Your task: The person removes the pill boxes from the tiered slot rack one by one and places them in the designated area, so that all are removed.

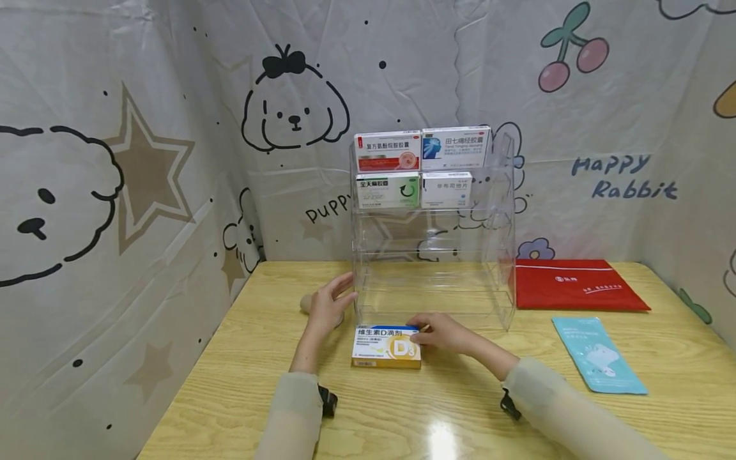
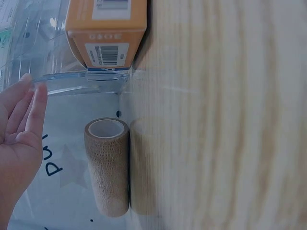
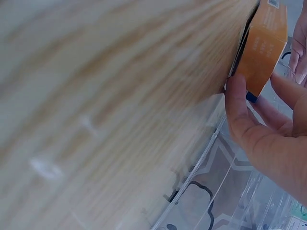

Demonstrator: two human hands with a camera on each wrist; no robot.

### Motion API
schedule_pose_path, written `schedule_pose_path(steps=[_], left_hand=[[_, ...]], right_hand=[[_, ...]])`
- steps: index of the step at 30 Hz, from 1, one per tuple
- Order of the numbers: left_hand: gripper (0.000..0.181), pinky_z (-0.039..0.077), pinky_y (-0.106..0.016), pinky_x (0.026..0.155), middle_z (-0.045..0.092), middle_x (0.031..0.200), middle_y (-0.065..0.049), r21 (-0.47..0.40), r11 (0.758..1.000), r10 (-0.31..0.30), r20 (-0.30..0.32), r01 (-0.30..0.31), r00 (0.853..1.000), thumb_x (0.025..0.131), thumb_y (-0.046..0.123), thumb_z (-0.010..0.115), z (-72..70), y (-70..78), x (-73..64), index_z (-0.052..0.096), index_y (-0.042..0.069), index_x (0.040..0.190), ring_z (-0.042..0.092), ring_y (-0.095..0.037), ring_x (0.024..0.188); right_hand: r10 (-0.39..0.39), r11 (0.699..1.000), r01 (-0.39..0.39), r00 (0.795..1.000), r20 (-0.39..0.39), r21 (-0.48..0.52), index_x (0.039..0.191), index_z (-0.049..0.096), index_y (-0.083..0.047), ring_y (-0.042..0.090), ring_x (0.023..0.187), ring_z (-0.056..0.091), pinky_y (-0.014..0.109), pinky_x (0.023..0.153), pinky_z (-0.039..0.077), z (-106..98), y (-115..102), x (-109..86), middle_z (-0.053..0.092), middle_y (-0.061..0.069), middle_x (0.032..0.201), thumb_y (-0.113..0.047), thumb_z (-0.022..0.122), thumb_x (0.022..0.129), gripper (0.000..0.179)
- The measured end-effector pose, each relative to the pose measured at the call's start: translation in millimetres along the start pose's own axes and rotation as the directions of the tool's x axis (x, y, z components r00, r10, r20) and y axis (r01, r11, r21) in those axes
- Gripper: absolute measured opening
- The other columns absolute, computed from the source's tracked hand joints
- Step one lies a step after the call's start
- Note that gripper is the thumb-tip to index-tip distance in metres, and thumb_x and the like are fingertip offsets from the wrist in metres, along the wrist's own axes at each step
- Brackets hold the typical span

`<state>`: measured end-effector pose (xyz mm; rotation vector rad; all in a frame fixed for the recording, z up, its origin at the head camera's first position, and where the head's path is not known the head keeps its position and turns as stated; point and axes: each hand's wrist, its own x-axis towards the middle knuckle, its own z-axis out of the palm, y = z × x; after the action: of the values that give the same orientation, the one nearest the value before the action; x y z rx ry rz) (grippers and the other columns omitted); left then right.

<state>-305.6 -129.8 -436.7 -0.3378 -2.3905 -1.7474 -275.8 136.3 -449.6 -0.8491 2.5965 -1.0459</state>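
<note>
A white and orange vitamin D medicine box (image 1: 386, 347) lies on the table in front of the clear rack (image 1: 428, 281). My right hand (image 1: 443, 332) pinches it at its right end; the right wrist view shows thumb and fingers about the orange end of the box (image 3: 263, 48). Over at the rack's lower left side is my left hand (image 1: 326, 305), its straight fingers (image 2: 36, 112) right at the clear plastic edge. Partly hidden behind that hand, a tan bandage roll (image 2: 108, 167) lies on the table.
On the rack's upper tiers sit a red-and-white box (image 1: 388, 152), a blue-and-white box (image 1: 455, 148), a green-and-white box (image 1: 388, 191) and a white box (image 1: 446, 191). A red pouch (image 1: 575, 287) and a teal packet (image 1: 599, 355) lie to the right. Printed cloth surrounds the table.
</note>
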Motion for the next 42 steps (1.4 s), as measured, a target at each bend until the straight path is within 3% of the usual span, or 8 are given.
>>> schedule_pose_path(steps=[9,13,18,27,33,37,40,42], left_hand=[[0.049,0.053,-0.039,0.105,0.057,0.138,-0.024,0.005,1.0,0.015,-0.005,-0.015,1.0,0.09,-0.001,0.065,-1.4,-1.4,-0.1,0.053,-0.002,0.137,0.056,-0.036,0.129],[0.048,0.053,-0.039,0.105,0.057,0.138,-0.023,0.016,1.0,0.011,-0.006,-0.011,1.0,0.09,0.0,0.065,-2.2,-2.6,1.3,0.053,-0.002,0.136,0.056,-0.034,0.129],[0.047,0.052,-0.04,0.105,0.057,0.137,-0.025,0.018,1.0,0.025,-0.011,-0.025,1.0,0.089,-0.002,0.065,-2.5,-3.7,1.5,0.054,-0.004,0.135,0.056,-0.037,0.128],[0.048,0.05,-0.043,0.107,0.056,0.137,-0.027,0.006,0.999,0.039,-0.006,-0.039,0.999,0.089,-0.002,0.065,-2.3,-3.6,1.8,0.053,-0.006,0.135,0.056,-0.039,0.128],[0.048,0.051,-0.042,0.106,0.056,0.138,-0.025,0.006,0.999,0.033,-0.004,-0.033,0.999,0.089,-0.003,0.066,-1.8,-1.2,1.5,0.053,-0.005,0.136,0.055,-0.038,0.128],[0.048,0.05,-0.045,0.107,0.055,0.137,-0.027,-0.003,0.999,0.049,0.002,-0.049,0.999,0.088,-0.005,0.065,-1.5,2.3,-0.8,0.053,-0.007,0.135,0.056,-0.04,0.128],[0.048,0.049,-0.046,0.107,0.055,0.137,-0.028,-0.019,0.999,0.05,0.002,-0.05,0.999,0.088,-0.006,0.065,-0.9,1.0,-0.9,0.052,-0.008,0.134,0.056,-0.04,0.127],[0.048,0.049,-0.045,0.108,0.055,0.137,-0.027,-0.029,0.999,0.039,0.001,-0.039,0.999,0.088,-0.007,0.065,-0.5,0.3,-0.7,0.053,-0.008,0.134,0.055,-0.039,0.128]], right_hand=[[0.02,0.999,-0.021,0.998,-0.054,-0.024,0.117,0.064,0.003,0.022,0.089,0.069,0.023,0.069,0.058,-13.5,-2.0,-2.0,0.072,0.017,0.103,-0.019,0.063,0.095,0.031],[-0.039,0.999,0.037,0.992,-0.122,-0.02,0.112,0.066,0.004,0.023,0.088,0.07,0.025,0.07,0.06,-27.1,-5.2,-2.1,0.071,0.02,0.105,-0.015,0.065,0.094,0.026],[-0.066,0.998,0.06,0.961,-0.269,-0.028,0.111,0.068,0.0,0.027,0.094,0.07,0.034,0.079,0.063,-46.8,-12.9,0.5,0.07,0.022,0.111,-0.015,0.067,0.092,0.024],[-0.137,0.991,0.115,0.835,-0.532,-0.073,0.112,0.066,0.003,0.031,0.094,0.069,0.042,0.083,0.063,-93.6,-25.8,7.5,0.068,0.02,0.107,-0.009,0.07,0.089,0.026],[-0.196,0.981,0.152,0.745,-0.637,-0.124,0.114,0.064,0.005,0.031,0.094,0.065,0.016,0.081,0.06,-124.0,-27.8,11.2,0.064,0.021,0.105,-0.003,0.071,0.087,0.029],[-0.238,0.971,0.157,0.679,-0.695,-0.179,0.114,0.063,0.007,0.033,0.095,0.064,0.013,0.079,0.059,-142.5,-28.5,13.6,0.063,0.022,0.106,-0.001,0.072,0.085,0.031],[-0.265,0.963,0.142,0.637,-0.724,-0.227,0.114,0.063,0.008,0.034,0.096,0.064,0.029,0.081,0.062,-154.8,-28.3,16.6,0.063,0.024,0.107,-0.001,0.073,0.085,0.032],[-0.281,0.958,0.137,0.612,-0.739,-0.25,0.113,0.063,0.008,0.035,0.096,0.063,0.031,0.083,0.061,-162.3,-27.5,19.3,0.063,0.025,0.108,-0.001,0.073,0.085,0.032]])
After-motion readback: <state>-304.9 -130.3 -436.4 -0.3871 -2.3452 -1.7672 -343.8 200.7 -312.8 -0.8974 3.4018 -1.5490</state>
